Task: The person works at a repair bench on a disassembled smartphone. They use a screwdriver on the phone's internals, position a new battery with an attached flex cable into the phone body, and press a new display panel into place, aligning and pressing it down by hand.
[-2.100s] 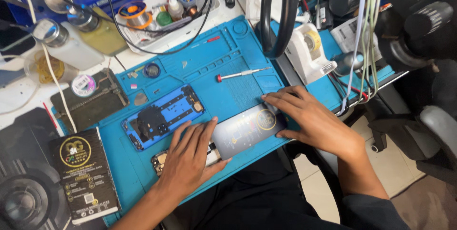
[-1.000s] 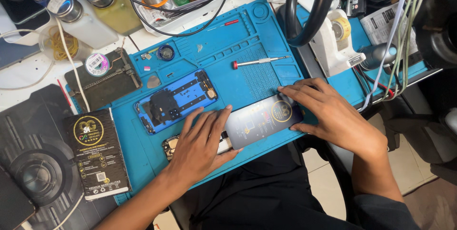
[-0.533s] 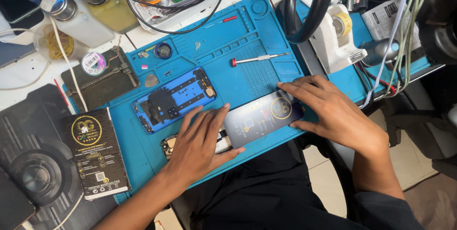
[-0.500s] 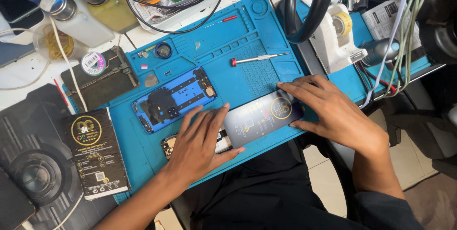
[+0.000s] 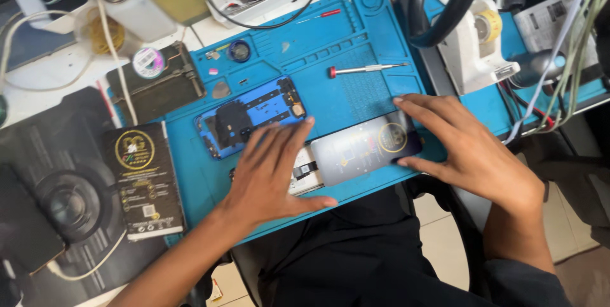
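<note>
Your left hand (image 5: 273, 173) lies flat, fingers spread, on the phone (image 5: 305, 177); your right hand (image 5: 467, 148), fingers wide, steadies the screen (image 5: 365, 148). Press unevenly and the screen may crack or slide off the mat (image 5: 356, 46).

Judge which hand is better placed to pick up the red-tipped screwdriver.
Right. The right hand has fingertips just below the screwdriver; the left hand lies farther off, flat across the phone parts beside the grey screen panel.

At frame centre, the blue mat (image 5: 356, 46) looks like matt, ribbed rubber. The phone screen panel (image 5: 365, 148) on it is glossy glass with a sheen. Above it, the screwdriver (image 5: 368, 69) has a bright metal shaft. At lower left, the black box (image 5: 143, 180) is printed card.
</note>
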Demonstrator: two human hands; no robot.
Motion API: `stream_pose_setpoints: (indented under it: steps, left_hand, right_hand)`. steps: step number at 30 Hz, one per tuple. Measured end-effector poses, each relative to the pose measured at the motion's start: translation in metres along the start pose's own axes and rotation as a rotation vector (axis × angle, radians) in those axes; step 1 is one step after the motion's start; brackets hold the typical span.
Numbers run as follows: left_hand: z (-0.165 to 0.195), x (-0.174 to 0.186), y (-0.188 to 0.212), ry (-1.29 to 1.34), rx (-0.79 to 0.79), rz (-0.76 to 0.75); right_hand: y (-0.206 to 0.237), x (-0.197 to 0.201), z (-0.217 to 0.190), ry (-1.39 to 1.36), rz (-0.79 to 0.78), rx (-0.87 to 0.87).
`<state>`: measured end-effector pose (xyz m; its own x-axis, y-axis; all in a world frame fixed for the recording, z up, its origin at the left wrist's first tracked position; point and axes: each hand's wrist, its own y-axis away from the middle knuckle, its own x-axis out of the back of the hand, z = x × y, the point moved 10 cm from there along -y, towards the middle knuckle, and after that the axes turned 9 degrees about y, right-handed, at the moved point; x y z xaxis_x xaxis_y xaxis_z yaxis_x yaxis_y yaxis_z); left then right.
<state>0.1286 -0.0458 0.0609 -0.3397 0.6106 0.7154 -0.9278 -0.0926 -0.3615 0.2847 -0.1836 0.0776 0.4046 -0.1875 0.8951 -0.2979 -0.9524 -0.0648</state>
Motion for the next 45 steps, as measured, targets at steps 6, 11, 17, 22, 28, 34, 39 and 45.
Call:
stream_pose_setpoints:
  steps: [6,11,17,22,28,34,39,45]
  left_hand:
    - [-0.024,0.057,0.013,-0.173,0.045,0.12]
    - [-0.058,0.084,0.028,-0.286,0.215,0.104]
    - [-0.074,0.081,0.045,-0.23,0.219,-0.056]
    - [-0.082,0.078,0.056,-0.212,0.29,-0.096]
    - [-0.089,0.072,0.053,-0.199,0.29,-0.118]
    - [-0.088,0.061,0.045,-0.249,0.2,-0.089]
    - [-0.09,0.06,0.043,-0.232,0.199,-0.109]
    - [-0.083,0.067,0.046,-0.208,0.146,-0.134]
  right_hand:
    - [-0.004,0.005,-0.027,0.053,0.045,0.06]
    - [-0.026,0.007,-0.06,0.152,0.06,0.195]
    - [-0.081,-0.011,-0.081,0.162,0.01,0.358]
    - [-0.116,-0.047,-0.09,0.199,-0.124,0.39]
    - [-0.133,-0.077,-0.108,0.274,-0.241,0.376]
    - [-0.135,-0.07,-0.105,0.317,-0.226,0.375]
    - [-0.133,-0.07,-0.094,0.328,-0.212,0.373]
    - [-0.132,-0.073,-0.081,0.304,-0.192,0.375]
